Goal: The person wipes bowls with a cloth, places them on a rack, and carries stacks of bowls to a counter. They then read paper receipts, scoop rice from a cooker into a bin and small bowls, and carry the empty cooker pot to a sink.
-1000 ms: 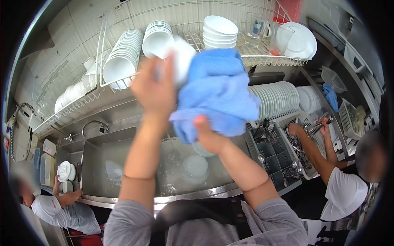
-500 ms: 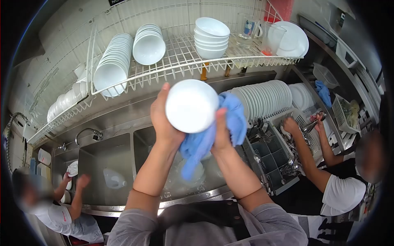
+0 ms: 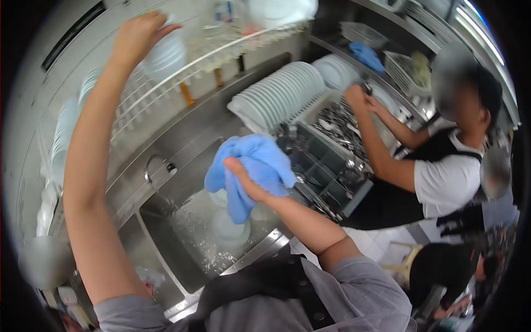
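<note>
My left hand (image 3: 135,36) is raised to the white wire rack (image 3: 182,66) on the wall and grips a white bowl (image 3: 163,55) at a stack there. My right hand (image 3: 246,180) holds a bunched blue cloth (image 3: 251,169) over the steel sink (image 3: 193,232). White bowls (image 3: 229,229) sit in the water under the cloth.
A row of white plates (image 3: 279,94) stands in a rack right of the sink, with a grey cutlery basket (image 3: 323,166) beside it. A co-worker in a white shirt (image 3: 442,177) handles cutlery at the right. Another blue cloth (image 3: 365,55) lies far right.
My left hand has lifted the white bowl away from the cloth up to the wall rack. My right hand has dropped over the sink with the cloth. The view has swung right.
</note>
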A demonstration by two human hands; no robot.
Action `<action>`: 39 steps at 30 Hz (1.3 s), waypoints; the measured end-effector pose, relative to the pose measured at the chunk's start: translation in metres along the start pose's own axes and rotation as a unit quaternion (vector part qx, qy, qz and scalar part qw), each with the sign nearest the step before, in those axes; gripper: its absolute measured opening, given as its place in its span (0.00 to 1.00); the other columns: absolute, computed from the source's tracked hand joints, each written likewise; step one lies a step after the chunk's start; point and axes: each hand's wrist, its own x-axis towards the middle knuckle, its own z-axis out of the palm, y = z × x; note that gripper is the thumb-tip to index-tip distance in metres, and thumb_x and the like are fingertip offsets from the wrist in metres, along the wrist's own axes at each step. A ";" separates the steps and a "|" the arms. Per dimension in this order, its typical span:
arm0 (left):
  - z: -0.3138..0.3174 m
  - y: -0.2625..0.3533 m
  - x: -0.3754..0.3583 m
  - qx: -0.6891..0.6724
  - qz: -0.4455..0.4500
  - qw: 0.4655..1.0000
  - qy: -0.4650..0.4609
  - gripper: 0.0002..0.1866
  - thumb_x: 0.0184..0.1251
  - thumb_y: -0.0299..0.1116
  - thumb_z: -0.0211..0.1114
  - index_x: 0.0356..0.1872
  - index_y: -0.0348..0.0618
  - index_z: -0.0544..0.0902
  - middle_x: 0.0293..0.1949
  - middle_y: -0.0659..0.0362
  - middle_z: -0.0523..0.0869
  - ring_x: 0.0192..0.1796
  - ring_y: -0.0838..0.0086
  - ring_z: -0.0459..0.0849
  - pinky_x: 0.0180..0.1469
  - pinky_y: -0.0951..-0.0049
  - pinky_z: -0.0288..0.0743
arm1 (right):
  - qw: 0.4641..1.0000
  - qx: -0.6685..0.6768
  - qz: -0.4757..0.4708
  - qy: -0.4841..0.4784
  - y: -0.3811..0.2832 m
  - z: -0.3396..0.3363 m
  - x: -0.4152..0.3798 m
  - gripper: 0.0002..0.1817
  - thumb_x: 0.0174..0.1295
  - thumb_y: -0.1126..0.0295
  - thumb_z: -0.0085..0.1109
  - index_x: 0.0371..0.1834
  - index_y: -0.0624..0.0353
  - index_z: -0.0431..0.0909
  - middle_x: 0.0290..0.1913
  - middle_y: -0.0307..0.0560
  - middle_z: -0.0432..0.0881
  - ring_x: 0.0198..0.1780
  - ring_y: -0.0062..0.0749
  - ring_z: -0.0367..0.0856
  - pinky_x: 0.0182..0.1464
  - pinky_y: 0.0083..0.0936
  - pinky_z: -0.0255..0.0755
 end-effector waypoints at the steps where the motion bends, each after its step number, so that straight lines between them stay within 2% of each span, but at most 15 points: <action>1: -0.002 0.008 -0.006 -0.027 -0.017 0.999 -0.002 0.20 0.71 0.47 0.62 0.27 0.39 0.81 0.25 0.53 0.82 0.24 0.58 0.79 0.28 0.61 0.72 | 1.000 -0.003 0.003 0.020 0.013 0.003 0.000 0.22 0.69 0.47 0.58 0.42 0.57 0.82 0.37 0.45 0.84 0.40 0.31 0.81 0.46 0.28 0.76; 3: -0.018 0.022 -0.009 -0.146 -0.178 0.964 -0.136 0.18 0.73 0.46 0.60 0.35 0.38 0.83 0.34 0.51 0.84 0.36 0.57 0.82 0.40 0.61 0.77 | 0.997 -0.009 -0.010 0.081 0.048 0.008 0.004 0.23 0.66 0.44 0.60 0.39 0.57 0.81 0.35 0.43 0.83 0.38 0.31 0.81 0.44 0.29 0.76; 7: -0.052 0.013 -0.035 -0.193 -0.150 0.970 -0.014 0.17 0.72 0.37 0.60 0.54 0.38 0.78 0.57 0.46 0.77 0.56 0.47 0.77 0.59 0.60 0.72 | 0.997 -0.006 0.062 0.043 0.047 0.002 0.002 0.25 0.64 0.43 0.62 0.43 0.57 0.81 0.40 0.45 0.84 0.43 0.32 0.81 0.49 0.29 0.76; 9: -0.068 -0.017 -0.067 -0.136 -0.193 0.971 -0.044 0.16 0.68 0.32 0.61 0.54 0.37 0.78 0.56 0.44 0.77 0.56 0.47 0.78 0.59 0.59 0.72 | 0.995 -0.083 -0.014 0.055 0.062 -0.001 -0.003 0.27 0.66 0.42 0.59 0.51 0.57 0.80 0.47 0.47 0.83 0.51 0.35 0.80 0.56 0.29 0.73; 11: -0.098 -0.038 -0.101 -0.068 -0.243 0.959 -0.133 0.24 0.55 0.19 0.61 0.57 0.37 0.76 0.56 0.41 0.77 0.58 0.45 0.77 0.60 0.55 0.72 | 0.998 -0.016 0.055 -0.003 0.069 -0.003 -0.008 0.32 0.69 0.41 0.54 0.59 0.61 0.77 0.56 0.49 0.80 0.59 0.35 0.76 0.64 0.28 0.68; 14: -0.115 -0.056 -0.155 -0.043 -0.255 0.907 -0.331 0.34 0.49 0.16 0.59 0.64 0.33 0.71 0.63 0.39 0.74 0.68 0.45 0.71 0.70 0.57 0.65 | 0.986 0.103 0.132 -0.019 0.101 0.008 -0.002 0.34 0.71 0.43 0.52 0.64 0.66 0.71 0.60 0.49 0.76 0.62 0.33 0.73 0.67 0.26 0.64; 15: -0.120 -0.049 -0.166 -0.050 -0.219 0.934 -0.279 0.36 0.48 0.16 0.60 0.66 0.35 0.69 0.64 0.39 0.73 0.68 0.45 0.70 0.70 0.58 0.66 | 0.975 0.138 0.170 -0.027 0.093 0.013 -0.002 0.35 0.72 0.44 0.52 0.65 0.68 0.70 0.61 0.49 0.75 0.63 0.32 0.72 0.68 0.25 0.63; 18: -0.130 -0.050 -0.160 -0.053 -0.290 0.916 -0.273 0.28 0.55 0.16 0.63 0.60 0.44 0.77 0.63 0.42 0.74 0.62 0.47 0.76 0.63 0.56 0.73 | 0.977 0.159 0.138 -0.047 0.096 0.028 -0.002 0.31 0.72 0.47 0.53 0.64 0.64 0.70 0.60 0.48 0.75 0.61 0.31 0.72 0.66 0.27 0.66; 21: -0.115 -0.060 -0.158 0.089 -0.192 0.950 -0.228 0.06 0.55 0.22 0.63 0.35 0.36 0.80 0.40 0.48 0.81 0.42 0.51 0.85 0.43 0.57 0.81 | 0.975 0.173 0.114 -0.078 0.108 0.038 -0.001 0.27 0.73 0.50 0.54 0.62 0.62 0.72 0.57 0.46 0.76 0.59 0.31 0.74 0.63 0.28 0.68; 27: -0.113 -0.061 -0.144 0.163 -0.154 0.933 -0.282 0.05 0.55 0.22 0.62 0.34 0.37 0.80 0.35 0.49 0.83 0.40 0.53 0.86 0.38 0.59 0.83 | 0.996 0.023 -0.004 -0.088 0.107 0.022 -0.012 0.23 0.73 0.55 0.56 0.60 0.61 0.73 0.54 0.44 0.77 0.58 0.32 0.75 0.61 0.28 0.70; 32: -0.125 -0.062 -0.141 0.144 -0.186 0.932 -0.276 0.07 0.57 0.22 0.62 0.38 0.38 0.79 0.34 0.49 0.85 0.38 0.55 0.86 0.36 0.59 0.82 | 0.969 0.202 0.135 -0.036 0.170 -0.008 0.005 0.26 0.73 0.53 0.55 0.63 0.62 0.71 0.60 0.46 0.75 0.62 0.32 0.72 0.65 0.30 0.66; 34: -0.145 -0.053 -0.137 0.082 -0.279 0.939 -0.183 0.07 0.59 0.23 0.62 0.39 0.41 0.78 0.36 0.50 0.87 0.36 0.55 0.86 0.36 0.59 0.80 | 0.958 0.234 0.160 -0.048 0.178 -0.017 0.016 0.32 0.71 0.45 0.53 0.65 0.62 0.69 0.62 0.45 0.75 0.62 0.33 0.72 0.67 0.32 0.65; 36: -0.160 -0.040 -0.136 0.056 -0.282 0.951 -0.109 0.08 0.60 0.24 0.61 0.40 0.43 0.79 0.35 0.50 0.87 0.36 0.55 0.86 0.35 0.60 0.80 | 0.937 0.300 0.019 -0.180 0.129 -0.009 0.035 0.58 0.57 0.24 0.50 0.75 0.63 0.53 0.71 0.49 0.67 0.71 0.41 0.65 0.74 0.38 0.58; 37: -0.166 -0.031 -0.137 0.028 -0.285 0.958 -0.033 0.09 0.61 0.24 0.61 0.42 0.45 0.80 0.35 0.51 0.87 0.35 0.55 0.86 0.35 0.60 0.79 | 0.966 0.183 -0.036 -0.181 0.120 0.000 0.047 0.62 0.53 0.21 0.50 0.76 0.63 0.50 0.71 0.49 0.66 0.71 0.41 0.65 0.74 0.37 0.57; 39: -0.166 -0.006 -0.139 -0.034 -0.224 0.973 0.042 0.14 0.60 0.24 0.61 0.47 0.46 0.82 0.35 0.53 0.86 0.34 0.56 0.86 0.35 0.62 0.79 | 0.952 -0.132 -0.238 -0.144 0.074 0.032 0.069 0.49 0.56 0.26 0.53 0.62 0.63 0.65 0.59 0.47 0.74 0.62 0.37 0.71 0.66 0.37 0.63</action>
